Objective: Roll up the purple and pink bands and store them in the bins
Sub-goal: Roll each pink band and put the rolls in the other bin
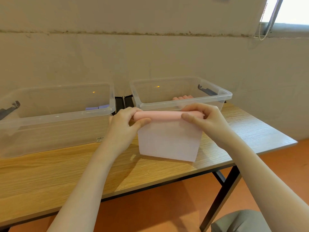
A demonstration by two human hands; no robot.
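Head view: You hold a pink band (167,131) above a wooden table (50,173), its upper part already wound into a tight roll and the unrolled tail hanging down in a pale flat sheet whose lower edge reaches the tabletop. Your left hand (124,122) pinches the roll's left end, fingers curled over the top and thumb pressed up from beneath; your right hand (203,117) pinches the right end the same way, thumb laid across the front of the roll.

The roll sits just in front of the right-hand clear bin (222,94), where several finished pink rolls (183,97) lie against the near wall. The left-hand clear bin (66,114) holds purple rolls (97,108) at its right corner. Black latches (123,102) hang between the two bins.

Judging by how it drapes, the band is light, thin and limp, with no stiffness of its own, so the roll will likely spring loose if either end is let go. Keep your grip at both ends and turn them together, since uneven winding would probably cone the roll to one side. The surface looks smooth and may slip under dry fingers; firm thumb pressure on the outer wrap should hold it. A good share of the tail remains to be wound before this one can join the others in the right bin.
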